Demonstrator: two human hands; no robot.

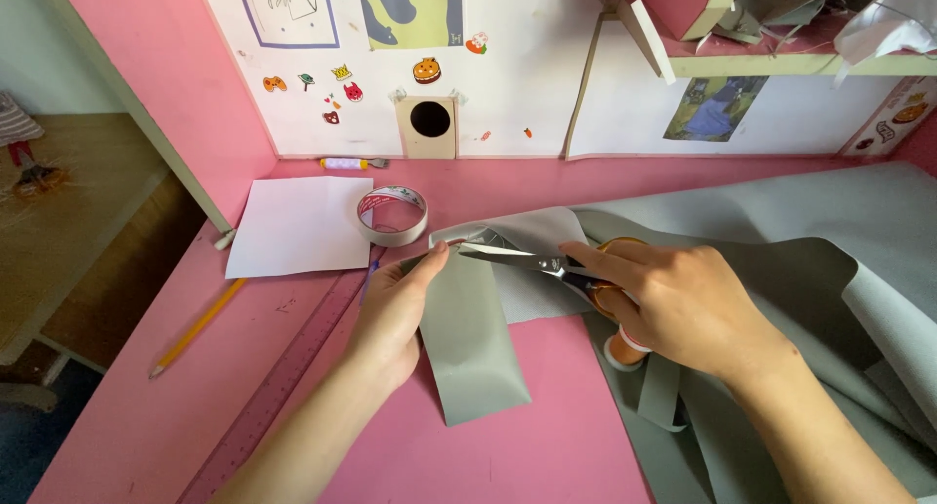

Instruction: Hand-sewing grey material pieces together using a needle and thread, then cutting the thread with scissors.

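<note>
Grey fabric strip point(468, 338) lies on the pink worktop point(547, 445) between both hands, its top end pinched by the left hand point(395, 309). Just right of it, the right hand point(673, 304) grips orange-handled scissors point(542, 263), blades open at the strip's top edge. A tape roll point(392, 214) sits just beyond.

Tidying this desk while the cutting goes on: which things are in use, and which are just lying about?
In use:
right hand
scissors
left hand
grey strip
grey sheet

Lying about:
tape roll
white paper
pencil
ruler
small marker
</note>
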